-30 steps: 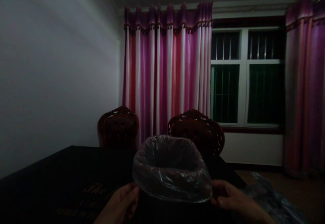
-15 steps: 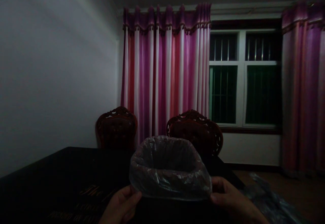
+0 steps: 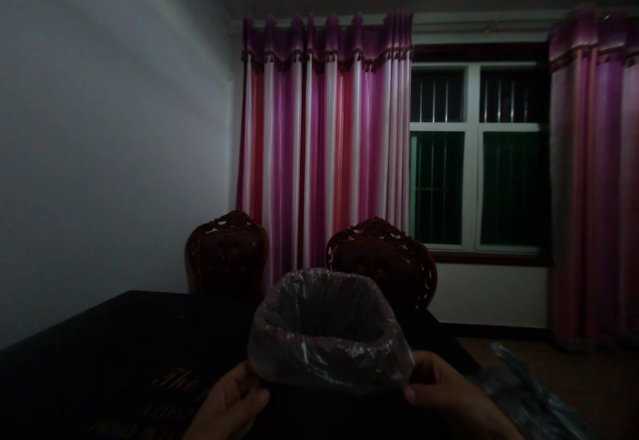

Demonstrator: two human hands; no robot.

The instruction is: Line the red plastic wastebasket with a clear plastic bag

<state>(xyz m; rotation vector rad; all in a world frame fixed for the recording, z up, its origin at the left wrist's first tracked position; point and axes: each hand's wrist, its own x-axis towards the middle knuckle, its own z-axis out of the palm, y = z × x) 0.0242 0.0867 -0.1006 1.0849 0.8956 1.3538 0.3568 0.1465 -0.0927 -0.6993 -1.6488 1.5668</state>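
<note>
A clear plastic liner bag [image 3: 329,353] is folded over the rim of a dark bin that stands on a dark table [image 3: 114,353]. My left hand [image 3: 232,405] pinches the folded edge of the bag at the bin's left side. My right hand [image 3: 452,397] grips the same edge at the bin's right side. The bin's body below the bag is lost in shadow.
Two carved dark wooden chairs [image 3: 227,253] [image 3: 382,260] stand behind the table. Pink and purple curtains [image 3: 324,140] and a barred window [image 3: 476,160] fill the back wall. More crumpled clear plastic [image 3: 529,393] lies on the floor at the right. The room is dim.
Both hands have slid a little lower along the bag's folded edge, pulling it down over the rim. The view has shifted slightly.
</note>
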